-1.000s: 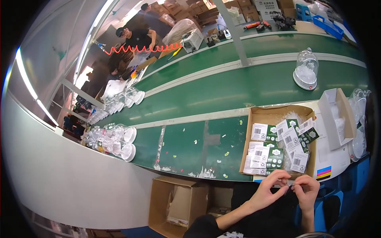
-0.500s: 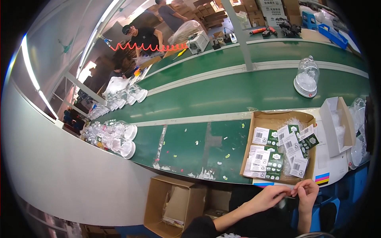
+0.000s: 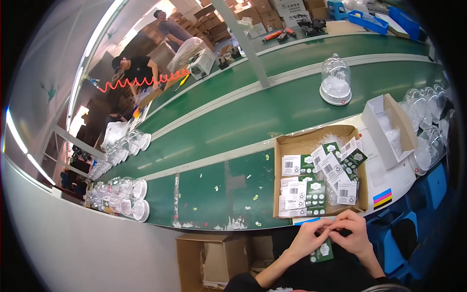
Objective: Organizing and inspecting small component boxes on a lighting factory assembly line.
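In front of me, just below the near edge of the bench, my left hand (image 3: pixel 310 239) and my right hand (image 3: pixel 353 234) meet with fingertips pinched together. A small green-and-white printed card (image 3: pixel 323 253) hangs beneath them, its upper end at the fingers. Any finer part between the fingertips is too small to make out. Right beyond the hands stands a shallow open cardboard box (image 3: pixel 278 175). Several green-and-white cards (image 3: pixel 291 164) lie in it, some overlapping, over crumpled clear plastic (image 3: pixel 332 197).
A white open carton (image 3: pixel 377 121) with whitish filling stands right of the box. Clear domes on white bases (image 3: pixel 422 155) crowd the far right; one dome (image 3: pixel 335 82) stands farther back. More domes (image 3: pixel 138 197) lie at left. Two people (image 3: pixel 138 68) are in the background.
The view has turned right, shifting the bench scene left. My hands have come closer together, and a green card now shows below them.
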Motion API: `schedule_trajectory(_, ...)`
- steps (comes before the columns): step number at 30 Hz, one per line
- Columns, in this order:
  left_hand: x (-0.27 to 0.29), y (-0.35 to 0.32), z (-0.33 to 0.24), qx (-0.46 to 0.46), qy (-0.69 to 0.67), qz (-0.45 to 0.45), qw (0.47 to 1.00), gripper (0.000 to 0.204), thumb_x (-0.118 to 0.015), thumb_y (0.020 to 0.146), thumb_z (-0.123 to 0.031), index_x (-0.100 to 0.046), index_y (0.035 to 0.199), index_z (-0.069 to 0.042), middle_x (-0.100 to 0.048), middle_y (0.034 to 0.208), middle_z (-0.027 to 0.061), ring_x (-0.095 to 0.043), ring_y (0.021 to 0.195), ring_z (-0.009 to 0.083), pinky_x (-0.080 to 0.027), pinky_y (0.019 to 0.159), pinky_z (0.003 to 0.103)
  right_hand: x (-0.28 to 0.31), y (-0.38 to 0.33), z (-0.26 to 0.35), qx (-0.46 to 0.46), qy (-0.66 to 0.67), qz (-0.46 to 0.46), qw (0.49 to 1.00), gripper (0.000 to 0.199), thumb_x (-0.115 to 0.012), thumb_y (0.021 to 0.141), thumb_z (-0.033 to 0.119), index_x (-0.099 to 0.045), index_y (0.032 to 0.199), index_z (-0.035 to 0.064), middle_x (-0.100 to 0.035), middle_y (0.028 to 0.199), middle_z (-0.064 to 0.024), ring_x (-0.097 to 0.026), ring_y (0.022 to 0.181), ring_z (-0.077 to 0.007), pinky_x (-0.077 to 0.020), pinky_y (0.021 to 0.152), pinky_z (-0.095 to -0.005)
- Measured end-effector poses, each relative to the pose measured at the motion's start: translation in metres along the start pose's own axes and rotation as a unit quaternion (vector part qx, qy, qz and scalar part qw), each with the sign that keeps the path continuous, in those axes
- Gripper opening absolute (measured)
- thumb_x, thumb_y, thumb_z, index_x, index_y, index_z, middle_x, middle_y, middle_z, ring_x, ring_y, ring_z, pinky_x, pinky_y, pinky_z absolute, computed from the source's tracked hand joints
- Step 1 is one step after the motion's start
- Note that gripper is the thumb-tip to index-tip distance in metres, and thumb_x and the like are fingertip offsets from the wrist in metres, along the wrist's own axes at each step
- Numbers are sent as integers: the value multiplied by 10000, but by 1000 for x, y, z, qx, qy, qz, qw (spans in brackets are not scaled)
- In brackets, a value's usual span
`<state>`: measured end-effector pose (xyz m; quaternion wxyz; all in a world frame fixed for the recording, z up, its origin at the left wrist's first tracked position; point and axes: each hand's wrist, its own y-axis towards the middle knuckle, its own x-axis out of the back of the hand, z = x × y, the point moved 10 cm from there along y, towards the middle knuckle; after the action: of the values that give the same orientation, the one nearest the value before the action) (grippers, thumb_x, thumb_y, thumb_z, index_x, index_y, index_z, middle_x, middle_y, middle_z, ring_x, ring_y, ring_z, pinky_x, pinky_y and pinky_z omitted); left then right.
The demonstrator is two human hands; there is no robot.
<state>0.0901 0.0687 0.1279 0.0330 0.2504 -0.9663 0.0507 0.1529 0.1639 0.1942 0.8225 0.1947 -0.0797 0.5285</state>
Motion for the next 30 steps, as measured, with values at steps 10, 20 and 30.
schedule_trajectory(10,0,2,0,1,67,-16,998,234,-604,891,-42,-604,1123,-20,-642,743,111,-637,621,179,-499,591,284,-5,1,10,51,-70,12,996,238,-787,678,82,-705,900,64,-624,822,-65,-629,705,-196,-514,618,-282)
schedule_trajectory(20,-2,2,-1,22,59,9,998,265,-585,922,-51,-588,1185,-21,-652,720,53,-571,564,56,-473,543,225,3,-1,-22,-51,7,-3,999,102,-723,762,15,-660,842,13,-626,858,-91,-640,713,-186,-516,620,-266)
schedule_trajectory(30,-1,5,0,-39,157,-24,987,404,-632,862,-40,-553,1256,-74,-669,782,90,-645,649,145,-511,607,285,-13,1,-13,-28,-2,55,998,143,-753,751,51,-681,872,24,-625,829,-72,-639,680,-156,-516,600,-254)
